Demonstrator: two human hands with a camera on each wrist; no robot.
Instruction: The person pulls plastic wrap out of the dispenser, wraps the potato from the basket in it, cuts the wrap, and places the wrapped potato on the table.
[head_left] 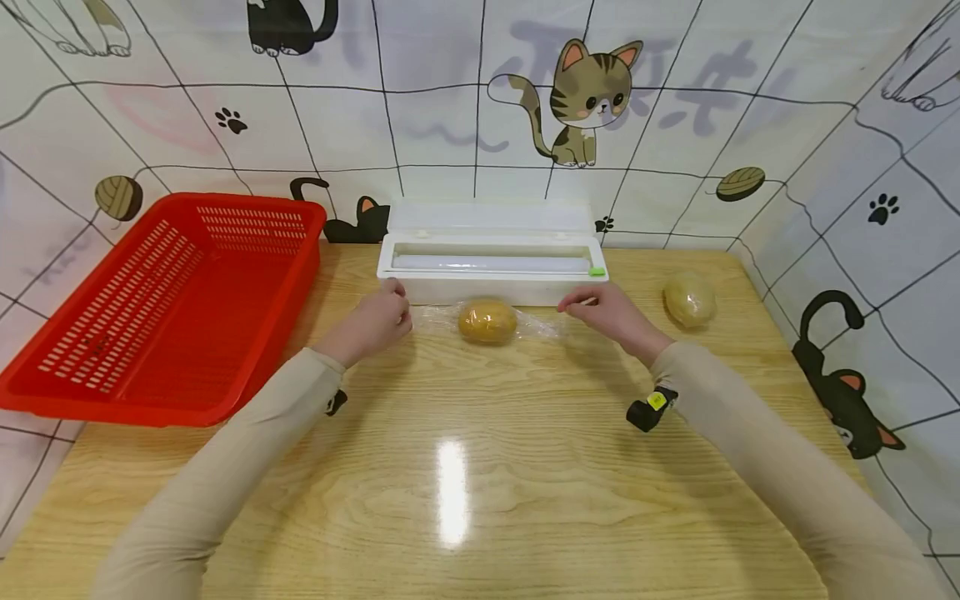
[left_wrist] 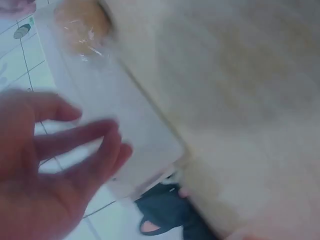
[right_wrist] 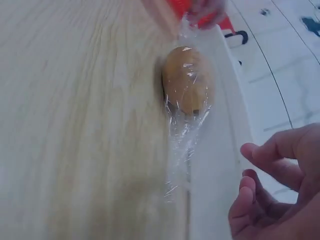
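An oval yellow-brown, potato-like item (head_left: pixel 487 322) lies wrapped in clear cling film (right_wrist: pixel 182 150), whose loose ends stretch out on both sides along the front of a white cling film dispenser (head_left: pixel 491 290). My left hand (head_left: pixel 378 321) is beside the film's left end; in the left wrist view its thumb and loosely bent fingers (left_wrist: pixel 107 130) stand apart with nothing seen between them. Near the right end hovers my right hand (head_left: pixel 606 315), thumb and fingertips separated in the right wrist view. The dispenser's lid (head_left: pixel 491 218) is raised, showing the film roll (head_left: pixel 491 263) inside.
A red plastic basket (head_left: pixel 258 367) stands at the left of the wooden table (head_left: pixel 525 483). Another film-wrapped roundish yellow item (head_left: pixel 689 299) sits at the back right, beyond my right hand. A cat-patterned wall covering (head_left: pixel 442 125) borders the back and sides.
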